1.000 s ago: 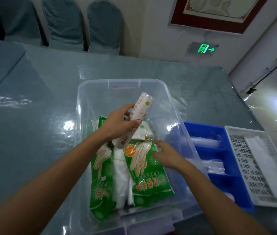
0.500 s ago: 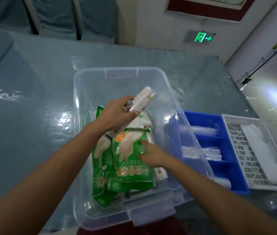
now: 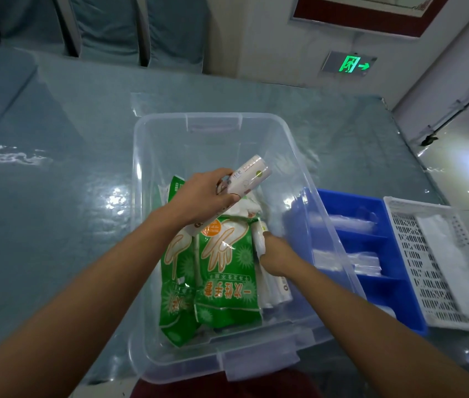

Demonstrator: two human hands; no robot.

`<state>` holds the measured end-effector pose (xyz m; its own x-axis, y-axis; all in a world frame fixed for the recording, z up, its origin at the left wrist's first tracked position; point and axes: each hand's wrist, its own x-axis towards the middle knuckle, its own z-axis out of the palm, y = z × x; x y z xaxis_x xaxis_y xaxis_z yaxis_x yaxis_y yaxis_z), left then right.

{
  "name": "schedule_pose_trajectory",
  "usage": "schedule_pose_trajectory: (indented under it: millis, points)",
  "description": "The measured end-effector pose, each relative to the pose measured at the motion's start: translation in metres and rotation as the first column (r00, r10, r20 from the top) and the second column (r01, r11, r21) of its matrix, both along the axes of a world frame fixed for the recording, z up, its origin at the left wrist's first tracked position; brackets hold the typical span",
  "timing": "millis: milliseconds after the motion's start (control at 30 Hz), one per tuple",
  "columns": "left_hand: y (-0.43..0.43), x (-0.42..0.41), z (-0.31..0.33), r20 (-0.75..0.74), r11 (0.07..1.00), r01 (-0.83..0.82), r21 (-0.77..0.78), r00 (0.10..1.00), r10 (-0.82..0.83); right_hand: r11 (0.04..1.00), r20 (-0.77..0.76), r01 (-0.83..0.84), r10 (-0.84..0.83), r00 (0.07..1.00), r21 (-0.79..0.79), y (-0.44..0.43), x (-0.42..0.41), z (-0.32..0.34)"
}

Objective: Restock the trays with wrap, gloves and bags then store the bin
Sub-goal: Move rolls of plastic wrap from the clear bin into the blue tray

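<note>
Fingers of the left hand [image 3: 204, 193] curl round a wrap roll [image 3: 252, 175] above the clear bin [image 3: 187, 356]; inside it, fingers of the right hand [image 3: 279, 254] grip a second roll [image 3: 258, 239] beside the glove packs [image 3: 227, 271]

Open-topped bin [image 3: 256, 130], far end free, glove packs [image 3: 227, 282] crowding nearer half

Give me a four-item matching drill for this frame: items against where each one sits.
Items:
1. wrap roll
2. green glove packs
3. blue tray
4. white basket

Places:
A. lying inside the clear bin
B. gripped by the left hand, raised over the bin
C. farthest right on the table
D. between the bin and the white basket

Pairs: 1-B, 2-A, 3-D, 4-C
</note>
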<state>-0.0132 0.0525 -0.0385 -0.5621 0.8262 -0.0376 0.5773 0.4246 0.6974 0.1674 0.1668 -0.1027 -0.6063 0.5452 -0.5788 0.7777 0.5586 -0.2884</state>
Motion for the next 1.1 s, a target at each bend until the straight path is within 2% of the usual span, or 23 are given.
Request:
schedule_pose_trajectory:
  millis: [233,400,633,800,900,1100]
  points:
    - [0.002,-0.002,-0.001,-0.014,1.000,-0.006,-0.021,1.000,0.006,0.999,0.014,-0.025,0.024,1.000,0.021,0.005,-0.008,-0.027]
    - [0.001,-0.002,-0.002,0.006,0.999,-0.020,-0.048,1.000,0.020,0.997,0.085,-0.061,0.057,0.995,0.048,0.003,-0.004,-0.028]
    - [-0.001,-0.003,0.001,0.067,0.999,-0.031,-0.016,0.997,0.032,0.995,0.102,-0.044,0.054,0.993,-0.094,0.000,0.002,-0.033]
    - [-0.003,-0.003,0.005,0.080,0.999,-0.047,0.026,0.996,0.045,0.999,-0.033,-0.006,0.004,0.999,-0.045,0.005,-0.001,-0.014]
    - [-0.003,-0.003,0.007,0.083,0.997,-0.067,0.050,0.995,0.063,0.999,-0.177,0.049,-0.048,0.983,0.003,0.005,-0.004,0.005]
    - [0.001,-0.003,0.011,0.123,0.985,-0.127,0.116,0.986,0.113,0.980,-0.502,0.200,-0.171,0.848,0.004,-0.002,-0.002,0.050]
